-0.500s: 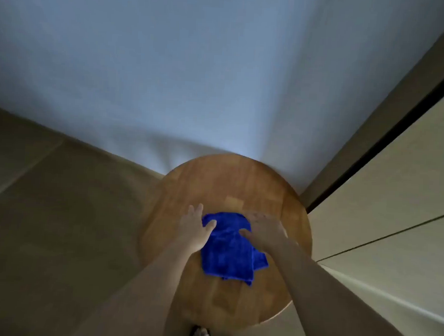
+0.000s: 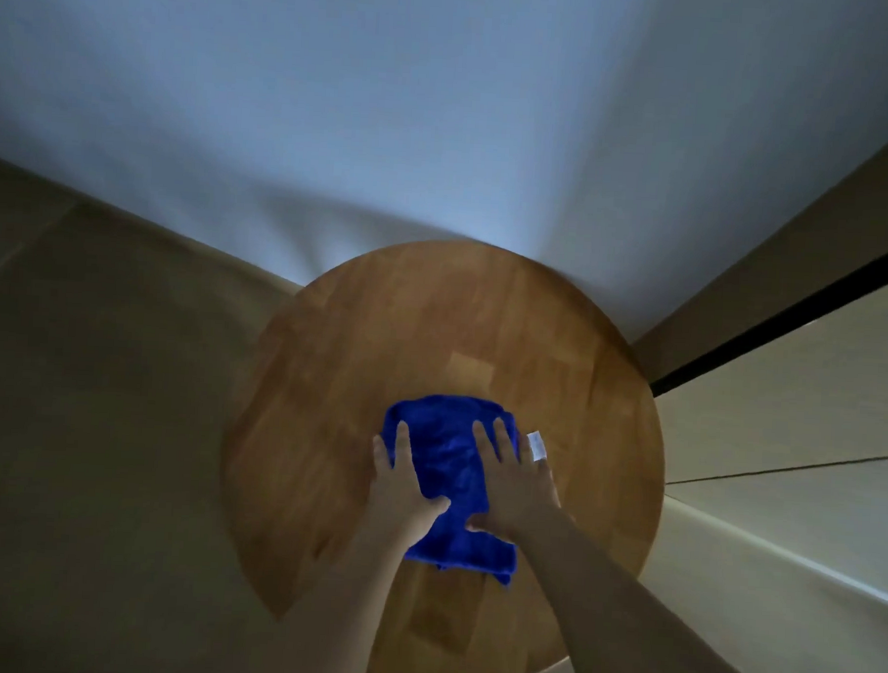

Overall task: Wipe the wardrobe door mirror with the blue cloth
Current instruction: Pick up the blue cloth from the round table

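our left hand (image 2: 407,481) and right hand (image 2: 512,481) have slid forward, now flat with fingers spread on the blue cloth (image 2: 449,486) on the round wooden table (image 2: 431,335); picking up seems next.

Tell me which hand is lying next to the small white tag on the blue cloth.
The right hand. Its outer fingers lie beside the white tag at the blue cloth's right edge; the left hand rests flat on the cloth's opposite, left side, on the round wooden table.
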Tool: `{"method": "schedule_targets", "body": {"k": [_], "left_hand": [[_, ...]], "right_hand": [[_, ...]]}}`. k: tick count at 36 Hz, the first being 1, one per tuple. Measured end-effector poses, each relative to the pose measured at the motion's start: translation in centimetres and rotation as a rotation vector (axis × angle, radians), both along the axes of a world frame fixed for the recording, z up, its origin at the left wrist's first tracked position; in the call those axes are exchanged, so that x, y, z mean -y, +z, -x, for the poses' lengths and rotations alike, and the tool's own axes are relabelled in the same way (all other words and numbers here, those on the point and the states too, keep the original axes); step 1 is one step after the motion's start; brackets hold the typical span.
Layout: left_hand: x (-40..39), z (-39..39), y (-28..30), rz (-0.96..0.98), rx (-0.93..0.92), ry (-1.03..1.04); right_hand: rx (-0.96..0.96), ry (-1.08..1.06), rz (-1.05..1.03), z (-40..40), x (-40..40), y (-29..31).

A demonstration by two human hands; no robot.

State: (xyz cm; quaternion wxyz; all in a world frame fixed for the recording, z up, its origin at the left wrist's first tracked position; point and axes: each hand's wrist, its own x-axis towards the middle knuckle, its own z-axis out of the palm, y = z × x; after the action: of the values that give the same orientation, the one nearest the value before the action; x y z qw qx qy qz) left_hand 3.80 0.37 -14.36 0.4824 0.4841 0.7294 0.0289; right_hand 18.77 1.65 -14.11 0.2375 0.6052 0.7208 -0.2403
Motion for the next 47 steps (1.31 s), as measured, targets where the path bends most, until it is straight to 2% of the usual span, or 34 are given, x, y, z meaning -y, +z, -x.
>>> {"method": "schedule_targets", "body": {"k": [3, 6, 9, 14, 19, 22, 26, 29, 37, 42, 47], "left_hand": [[-0.2, -0.5, -0.8, 0.006, -0.069, 0.131], [-0.3, -0.7, -1.0, 0.002, -0.114, 0.166], [0.1, -0.8, -0.9, -0.018, -0.153, 0.115], [0.2, -0.1, -1.1, -0.099, -0.068, 0.070], [0.1, 1.9, 0.5, -0.026, -0.109, 0.024], [0.1, 2.6, 3.2, -0.010, -0.258, -0.057], [0.1, 4.1, 6.6, -0.159, -0.486, -0.306], [0.2, 6.2, 9.2, -0.241, -0.544, -0.348], [2.7, 10.7, 16.0, -0.395, -0.490, -0.113], [5.2, 14.0, 19.3, -0.383, -0.471, 0.019], [7.6, 18.4, 21.6, -0.400, -0.555, 0.130]], "right_hand": [[-0.001, -0.007, -0.018, -0.2, 0.2, -1.1], [-0.037, -0.024, -0.020, -0.1, 0.5, -1.7], [-0.037, 0.006, -0.082, 0.4, 0.6, -1.8], [-0.028, 0.019, -0.081, 1.3, 0.1, -0.9], [-0.118, 0.075, -0.132, 1.8, -1.0, 2.5], [-0.154, 0.230, -0.249, 3.1, -1.9, 5.1], [-0.197, 0.403, -0.330, 5.3, -3.0, 8.8], [-0.218, 0.455, -0.357, 6.5, -3.8, 11.9], [-0.360, 0.434, -0.141, 10.8, -3.9, 18.2], [-0.412, 0.481, -0.152, 15.1, -2.6, 21.0], [-0.401, 0.620, -0.187, 20.9, -1.7, 23.5]]}}
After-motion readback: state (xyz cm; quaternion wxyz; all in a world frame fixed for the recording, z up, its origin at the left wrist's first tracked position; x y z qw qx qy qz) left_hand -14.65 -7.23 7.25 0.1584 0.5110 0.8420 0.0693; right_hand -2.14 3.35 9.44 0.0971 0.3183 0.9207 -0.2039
